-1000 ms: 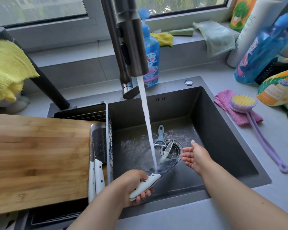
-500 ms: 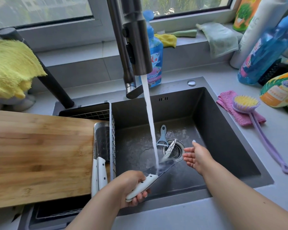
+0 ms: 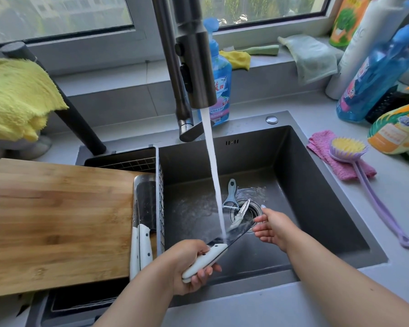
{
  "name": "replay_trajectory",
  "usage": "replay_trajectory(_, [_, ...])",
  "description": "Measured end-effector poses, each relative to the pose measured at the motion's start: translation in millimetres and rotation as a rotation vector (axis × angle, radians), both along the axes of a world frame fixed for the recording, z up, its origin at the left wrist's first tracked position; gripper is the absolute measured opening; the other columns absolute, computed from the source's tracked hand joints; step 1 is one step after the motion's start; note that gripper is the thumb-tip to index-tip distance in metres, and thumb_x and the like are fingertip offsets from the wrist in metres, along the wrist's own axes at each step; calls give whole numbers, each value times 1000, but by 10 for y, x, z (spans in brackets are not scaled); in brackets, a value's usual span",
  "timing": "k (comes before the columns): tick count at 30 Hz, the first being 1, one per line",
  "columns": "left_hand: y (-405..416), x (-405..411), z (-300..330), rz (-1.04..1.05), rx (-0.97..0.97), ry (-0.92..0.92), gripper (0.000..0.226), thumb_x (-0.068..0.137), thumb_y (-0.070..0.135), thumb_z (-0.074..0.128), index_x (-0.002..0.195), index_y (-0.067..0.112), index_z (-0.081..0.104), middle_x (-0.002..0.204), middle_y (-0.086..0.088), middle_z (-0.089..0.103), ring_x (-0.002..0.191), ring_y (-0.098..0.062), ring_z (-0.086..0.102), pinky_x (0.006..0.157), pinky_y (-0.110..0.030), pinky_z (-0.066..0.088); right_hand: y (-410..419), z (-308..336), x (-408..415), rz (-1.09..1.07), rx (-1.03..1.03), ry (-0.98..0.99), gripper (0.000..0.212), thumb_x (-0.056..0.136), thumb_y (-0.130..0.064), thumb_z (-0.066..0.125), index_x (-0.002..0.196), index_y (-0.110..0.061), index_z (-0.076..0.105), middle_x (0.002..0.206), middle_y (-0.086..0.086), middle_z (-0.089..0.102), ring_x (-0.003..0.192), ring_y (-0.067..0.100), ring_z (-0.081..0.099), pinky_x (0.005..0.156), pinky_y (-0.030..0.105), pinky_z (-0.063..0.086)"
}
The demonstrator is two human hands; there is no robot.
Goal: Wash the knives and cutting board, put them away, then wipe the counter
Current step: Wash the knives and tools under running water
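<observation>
I've got my left hand (image 3: 189, 267) wrapped round the white handle of a knife (image 3: 219, 247), fingers curled underneath, and the dark blade is angled up and out over the sink (image 3: 316, 185) with the tap's stream (image 3: 214, 175) landing on it just ahead of the handle. My right hand (image 3: 273, 226) hovers just beside the blade tip, fingers straight and relaxed, holding nothing; whether a fingertip touches the steel, I can't tell. I judge this knife stiff, moderately weighty and, wet as it is, slick, so the handle is the only sensible place to grip, and any rubbing should go along the flat, from the spine side, never across the edge. Two more white-handled knives (image 3: 141, 246) lie in the wire rack (image 3: 160, 197) to the left, beside the wooden cutting board (image 3: 57, 223) that sits across the rack, dry-looking and not yet washed, I reckon. The board looks heavy and rigid, a two-handed lift by its long edges. A peeler (image 3: 231, 192) and small shears (image 3: 242, 212) rest near the drain.
</observation>
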State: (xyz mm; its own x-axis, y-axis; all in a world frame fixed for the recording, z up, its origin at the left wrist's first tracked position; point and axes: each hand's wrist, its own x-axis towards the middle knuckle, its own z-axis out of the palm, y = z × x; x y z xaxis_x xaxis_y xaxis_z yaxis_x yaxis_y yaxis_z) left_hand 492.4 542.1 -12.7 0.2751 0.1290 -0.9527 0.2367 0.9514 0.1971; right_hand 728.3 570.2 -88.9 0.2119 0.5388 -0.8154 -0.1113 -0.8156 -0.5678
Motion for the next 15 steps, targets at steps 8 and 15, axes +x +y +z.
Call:
replay_trajectory(8, [-4, 40, 36, -21, 21, 11, 44, 96, 35, 40, 88, 0, 64, 55, 0, 48, 35, -5, 41, 33, -12, 28, -8, -1, -38, 63, -21, -9, 42, 101, -41, 36, 87, -6, 54, 65, 14, 62, 52, 22, 55, 52, 25, 44])
replay_trajectory(15, [-1, 60, 73, -88, 99, 42, 40, 96, 38, 47, 93, 1, 62, 55, 1, 50, 37, -4, 41, 36, -12, 29, -49, 40, -212, 103, -144, 206, 52, 99, -42, 42, 125, 2, 38, 90, 25, 62, 79, 35, 64, 65, 37, 53])
